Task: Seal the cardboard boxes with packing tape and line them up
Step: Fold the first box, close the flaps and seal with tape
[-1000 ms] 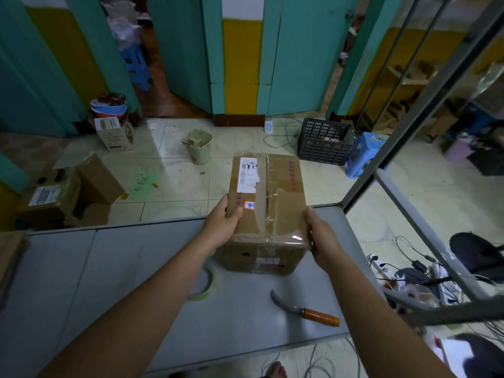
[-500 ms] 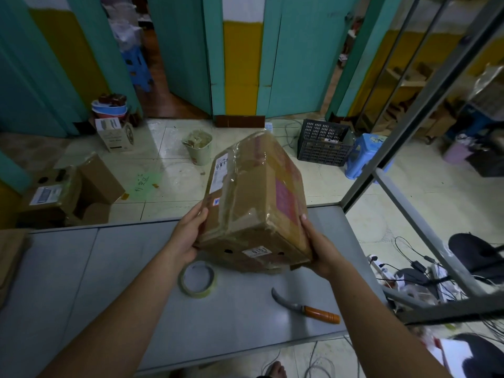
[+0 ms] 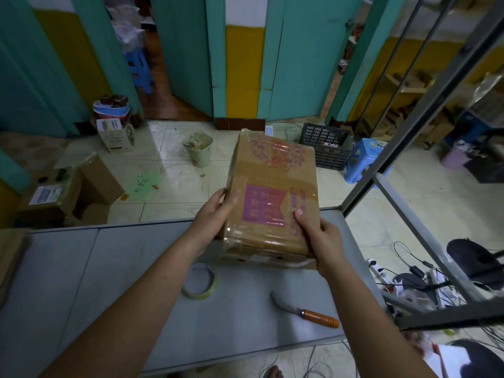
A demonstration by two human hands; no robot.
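Two hands hold the cardboard box tilted above the worktop, long axis pointing away: left hand curled round its left edge, right hand pinching the near right corner. The tape roll lies beneath, nearer the left.

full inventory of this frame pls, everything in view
box: 1, brown, taped, over table, in both hands
tape roll: 1, yellowish, on table, left of knife
knife: 1, orange handle, on table
table: 1, grey, foreground
bucket: 1, pale green, floor
crate: 1, black, floor right of bucket
stools: 2, blue, by crate; in doorway
cartons: count unclear, brown, floor far left
white carton: 1, floor by left wall
left hand: 1, grips box's left edge
right hand: 1, grips box's near right corner
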